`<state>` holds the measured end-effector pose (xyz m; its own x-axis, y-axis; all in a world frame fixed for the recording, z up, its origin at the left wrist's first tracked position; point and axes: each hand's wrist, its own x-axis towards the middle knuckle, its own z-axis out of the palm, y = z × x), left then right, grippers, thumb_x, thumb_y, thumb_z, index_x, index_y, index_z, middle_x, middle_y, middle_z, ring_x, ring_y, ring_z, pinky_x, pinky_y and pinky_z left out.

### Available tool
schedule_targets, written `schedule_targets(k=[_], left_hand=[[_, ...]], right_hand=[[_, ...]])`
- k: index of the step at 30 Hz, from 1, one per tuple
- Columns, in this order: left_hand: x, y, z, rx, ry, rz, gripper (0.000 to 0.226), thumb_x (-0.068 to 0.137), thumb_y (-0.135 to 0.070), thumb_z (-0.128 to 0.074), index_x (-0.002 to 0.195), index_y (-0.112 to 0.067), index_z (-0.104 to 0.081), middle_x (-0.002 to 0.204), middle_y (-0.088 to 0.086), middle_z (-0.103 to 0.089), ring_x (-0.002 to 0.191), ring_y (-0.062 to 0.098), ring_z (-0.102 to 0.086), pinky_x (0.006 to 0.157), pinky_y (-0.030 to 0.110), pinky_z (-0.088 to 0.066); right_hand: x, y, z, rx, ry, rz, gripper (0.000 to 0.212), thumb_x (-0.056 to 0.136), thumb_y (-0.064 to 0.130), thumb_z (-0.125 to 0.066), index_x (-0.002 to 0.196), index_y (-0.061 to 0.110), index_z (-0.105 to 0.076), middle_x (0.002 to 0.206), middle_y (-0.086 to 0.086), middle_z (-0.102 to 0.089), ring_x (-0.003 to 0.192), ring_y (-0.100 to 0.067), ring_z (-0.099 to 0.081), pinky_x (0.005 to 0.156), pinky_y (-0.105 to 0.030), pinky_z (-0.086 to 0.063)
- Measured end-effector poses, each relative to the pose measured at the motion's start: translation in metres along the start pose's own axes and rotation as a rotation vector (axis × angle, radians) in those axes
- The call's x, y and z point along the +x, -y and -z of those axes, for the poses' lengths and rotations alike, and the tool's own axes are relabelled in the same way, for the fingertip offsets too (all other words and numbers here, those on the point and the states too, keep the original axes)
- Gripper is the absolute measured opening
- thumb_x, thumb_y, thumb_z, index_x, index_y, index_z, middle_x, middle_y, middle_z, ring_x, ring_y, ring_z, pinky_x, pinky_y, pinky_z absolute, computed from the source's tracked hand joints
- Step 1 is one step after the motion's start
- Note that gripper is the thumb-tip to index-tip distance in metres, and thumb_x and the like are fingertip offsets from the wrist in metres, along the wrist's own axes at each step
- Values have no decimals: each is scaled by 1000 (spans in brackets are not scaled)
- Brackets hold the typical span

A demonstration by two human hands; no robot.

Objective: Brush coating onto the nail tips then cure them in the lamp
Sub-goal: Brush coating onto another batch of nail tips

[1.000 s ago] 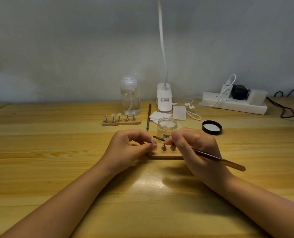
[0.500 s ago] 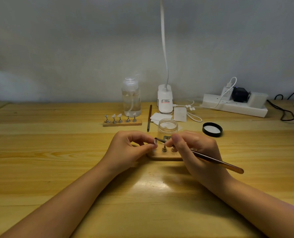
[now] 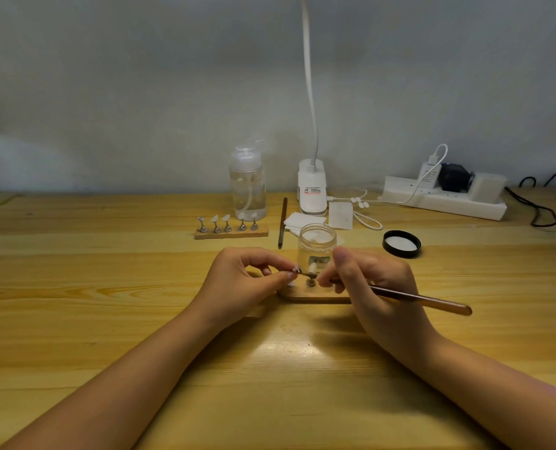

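Pale grey wall backs a wooden table (image 3: 75,319). Toward the far edge stand a clear pump bottle (image 3: 248,186) and a white lamp base (image 3: 312,190), whose red label is too small to read; a power strip (image 3: 445,199) lies toward the far right corner. Near the table's middle, the left hand (image 3: 241,284) pinches a small nail tip (image 3: 295,271) between thumb and forefinger. The right hand (image 3: 374,287) grips a brush (image 3: 416,298), its tip touching that nail tip above a wooden holder (image 3: 315,295). An open jar (image 3: 317,245) stands just behind.
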<state>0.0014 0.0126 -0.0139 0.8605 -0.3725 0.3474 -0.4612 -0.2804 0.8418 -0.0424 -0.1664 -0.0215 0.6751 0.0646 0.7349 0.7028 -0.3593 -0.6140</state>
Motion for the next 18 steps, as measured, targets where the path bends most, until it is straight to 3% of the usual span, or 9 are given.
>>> schedule_targets(k=[4, 10, 15, 18], left_hand=[[3, -2, -1, 2, -2, 10, 18, 73, -12, -72, 75, -29, -71, 69, -20, -68, 73, 4, -57, 58, 9, -45], [5, -4, -3, 15, -3, 29, 19, 74, -12, -71, 75, -31, -70, 71, -16, -68, 77, 8, -58, 60, 11, -46], [5, -4, -3, 5, -21, 41, 21, 75, -12, -71, 73, -32, -70, 70, -20, -68, 77, 6, -57, 59, 9, -46], [5, -4, -2, 18, -21, 42, 21, 75, -11, -71, 73, -32, -69, 72, -23, -67, 76, 0, -58, 59, 7, -45]], right_hand=[[0, 1, -1, 47, -20, -15, 44, 91, 33, -38, 66, 8, -64, 63, 5, -61, 60, 0, -58, 59, -11, -43], [4, 3, -3, -35, -7, 9, 38, 90, 25, -39, 72, 6, -66, 64, 23, -51, 61, 8, -54, 62, -7, -39], [0, 2, -2, 73, -15, -24, 47, 91, 32, -37, 64, 3, -64, 62, 7, -59, 56, 6, -54, 58, -4, -38], [0, 2, -1, 97, -68, -55, 39, 92, 31, -40, 65, 12, -62, 62, 6, -59, 56, 5, -55, 56, -5, -37]])
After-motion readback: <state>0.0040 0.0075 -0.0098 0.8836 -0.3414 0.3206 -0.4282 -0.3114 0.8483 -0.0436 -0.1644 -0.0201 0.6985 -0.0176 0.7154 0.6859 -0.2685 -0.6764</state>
